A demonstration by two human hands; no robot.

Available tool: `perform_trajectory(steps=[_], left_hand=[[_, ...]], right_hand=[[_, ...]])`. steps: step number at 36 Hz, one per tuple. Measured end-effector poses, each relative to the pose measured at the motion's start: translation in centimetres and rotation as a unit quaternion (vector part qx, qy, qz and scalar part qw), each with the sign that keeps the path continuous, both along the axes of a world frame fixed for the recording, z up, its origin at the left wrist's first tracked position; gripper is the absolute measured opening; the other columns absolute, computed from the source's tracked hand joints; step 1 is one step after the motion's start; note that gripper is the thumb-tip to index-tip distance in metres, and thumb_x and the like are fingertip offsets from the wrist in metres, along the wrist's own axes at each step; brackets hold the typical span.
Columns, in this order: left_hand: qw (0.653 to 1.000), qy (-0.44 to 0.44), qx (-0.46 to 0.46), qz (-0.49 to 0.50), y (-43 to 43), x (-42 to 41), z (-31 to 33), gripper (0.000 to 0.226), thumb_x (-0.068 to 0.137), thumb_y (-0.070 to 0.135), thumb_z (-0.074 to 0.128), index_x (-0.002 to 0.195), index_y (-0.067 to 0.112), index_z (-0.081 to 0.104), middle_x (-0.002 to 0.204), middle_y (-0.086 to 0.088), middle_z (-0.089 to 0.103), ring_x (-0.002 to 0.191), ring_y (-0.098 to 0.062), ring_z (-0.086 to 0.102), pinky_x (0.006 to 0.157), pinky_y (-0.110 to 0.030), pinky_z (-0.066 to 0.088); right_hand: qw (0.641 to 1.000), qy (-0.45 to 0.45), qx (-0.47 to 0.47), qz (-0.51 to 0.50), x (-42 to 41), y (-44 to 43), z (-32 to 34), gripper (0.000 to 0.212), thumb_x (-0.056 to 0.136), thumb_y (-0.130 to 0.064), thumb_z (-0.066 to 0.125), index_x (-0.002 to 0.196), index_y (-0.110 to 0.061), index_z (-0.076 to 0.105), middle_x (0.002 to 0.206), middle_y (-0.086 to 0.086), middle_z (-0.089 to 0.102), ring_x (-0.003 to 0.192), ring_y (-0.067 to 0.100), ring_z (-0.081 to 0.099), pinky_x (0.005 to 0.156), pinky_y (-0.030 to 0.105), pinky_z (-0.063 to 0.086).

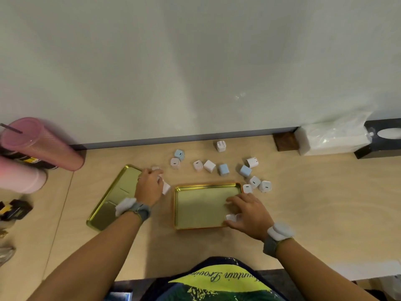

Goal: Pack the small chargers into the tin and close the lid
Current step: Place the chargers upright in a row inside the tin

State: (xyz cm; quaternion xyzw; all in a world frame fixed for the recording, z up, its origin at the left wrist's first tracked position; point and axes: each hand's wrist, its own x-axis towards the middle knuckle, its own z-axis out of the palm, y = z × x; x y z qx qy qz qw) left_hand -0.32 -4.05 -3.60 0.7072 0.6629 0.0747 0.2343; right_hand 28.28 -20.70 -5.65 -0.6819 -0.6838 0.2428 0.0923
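Observation:
The open gold tin (pixel 199 206) lies on the wooden table in front of me. Its gold lid (pixel 112 200) lies inside-up to the left. My right hand (pixel 249 213) rests over the tin's right side, fingers closed on a white charger (pixel 231 217) at the tin's lower right corner. My left hand (pixel 149 186) is beside the lid's right edge, gripping white chargers (pixel 166 187). Several white and pale blue chargers (pixel 223 169) lie scattered beyond the tin, some by its far right corner (pixel 255 181).
A pink tumbler (pixel 41 144) and a paler pink bottle (pixel 21 179) stand at the far left. A white tissue pack (pixel 332 140) and a black box (pixel 382 140) sit at the back right against the wall. A small wooden block (pixel 285 141) lies beside them.

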Motion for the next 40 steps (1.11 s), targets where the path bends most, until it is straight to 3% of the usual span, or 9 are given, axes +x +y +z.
perform_trajectory(steps=[5, 9, 16, 19, 22, 25, 34, 40], left_hand=[[0.998, 0.042, -0.049, -0.015, 0.7, -0.3, -0.2, 0.03, 0.096, 0.015, 0.051, 0.123, 0.013, 0.065, 0.122, -0.024, 0.052, 0.109, -0.045, 0.054, 0.095, -0.044, 0.046], [0.998, 0.032, -0.053, -0.013, 0.8, -0.4, -0.5, 0.023, 0.094, 0.015, 0.055, 0.114, 0.01, 0.067, 0.116, -0.023, 0.061, 0.107, -0.041, 0.056, 0.088, -0.042, 0.048], [1.0, -0.012, 0.008, 0.004, 0.0, -0.7, 0.7, 0.02, 0.087, 0.015, 0.063, 0.106, 0.011, 0.07, 0.1, -0.02, 0.066, 0.094, -0.039, 0.061, 0.079, -0.041, 0.051], [0.996, -0.06, 0.037, -0.051, -1.6, 0.6, 1.8, 0.022, 0.087, 0.017, 0.066, 0.108, 0.014, 0.07, 0.102, -0.012, 0.065, 0.093, -0.031, 0.061, 0.081, -0.033, 0.046], [0.985, -0.072, -0.016, -0.157, -4.3, 2.8, 2.5, 0.025, 0.088, 0.028, 0.066, 0.112, 0.025, 0.067, 0.104, 0.001, 0.064, 0.095, -0.018, 0.059, 0.085, -0.031, 0.048], [0.963, -0.096, -0.077, -0.24, -7.2, 5.4, 2.3, 0.029, 0.089, 0.031, 0.064, 0.118, 0.03, 0.062, 0.11, 0.01, 0.062, 0.097, -0.004, 0.058, 0.085, -0.019, 0.046], [0.932, -0.025, -0.084, -0.351, -11.2, 9.5, -0.5, 0.032, 0.093, 0.028, 0.056, 0.124, 0.024, 0.059, 0.12, 0.004, 0.059, 0.108, -0.012, 0.055, 0.093, -0.026, 0.046], [0.95, -0.031, -0.098, -0.296, -12.2, 10.6, -0.9, 0.037, 0.091, 0.029, 0.06, 0.127, 0.02, 0.058, 0.122, 0.002, 0.059, 0.112, -0.013, 0.054, 0.096, -0.024, 0.042]], right_hand=[[0.999, 0.013, 0.007, -0.043, 0.2, -0.8, -0.1, 0.065, 0.073, -0.068, 0.06, 0.126, -0.032, 0.05, 0.122, -0.004, 0.052, 0.104, 0.018, 0.05, 0.088, 0.033, 0.049], [1.0, -0.006, -0.007, -0.028, 1.0, -1.6, -0.3, 0.067, 0.071, -0.071, 0.059, 0.125, -0.032, 0.049, 0.124, -0.004, 0.052, 0.102, 0.018, 0.052, 0.085, 0.032, 0.051], [0.999, 0.018, -0.028, -0.011, 1.8, -1.7, -0.2, 0.066, 0.071, -0.067, 0.062, 0.127, -0.036, 0.045, 0.128, -0.008, 0.047, 0.104, 0.018, 0.053, 0.083, 0.033, 0.053], [0.999, 0.01, -0.033, 0.039, 2.0, -2.0, -0.1, 0.057, 0.079, -0.057, 0.059, 0.131, -0.038, 0.047, 0.132, -0.005, 0.048, 0.103, 0.022, 0.055, 0.084, 0.035, 0.052], [0.994, -0.01, -0.046, 0.099, 2.0, -1.9, -0.2, 0.05, 0.088, -0.05, 0.054, 0.136, -0.042, 0.042, 0.135, -0.004, 0.047, 0.104, 0.022, 0.054, 0.084, 0.034, 0.049], [0.992, -0.017, -0.052, 0.114, 1.9, -1.7, -0.5, 0.046, 0.091, -0.045, 0.053, 0.134, -0.042, 0.041, 0.135, -0.005, 0.046, 0.105, 0.022, 0.051, 0.085, 0.034, 0.049], [0.995, 0.044, -0.034, 0.08, 2.4, -1.8, -0.6, 0.045, 0.09, -0.037, 0.06, 0.132, -0.024, 0.05, 0.135, 0.003, 0.048, 0.113, 0.023, 0.054, 0.095, 0.032, 0.046], [0.994, 0.085, -0.027, 0.062, 3.0, -2.4, -1.1, 0.045, 0.09, -0.027, 0.061, 0.132, -0.02, 0.049, 0.134, 0.002, 0.046, 0.108, 0.025, 0.057, 0.093, 0.033, 0.05]])
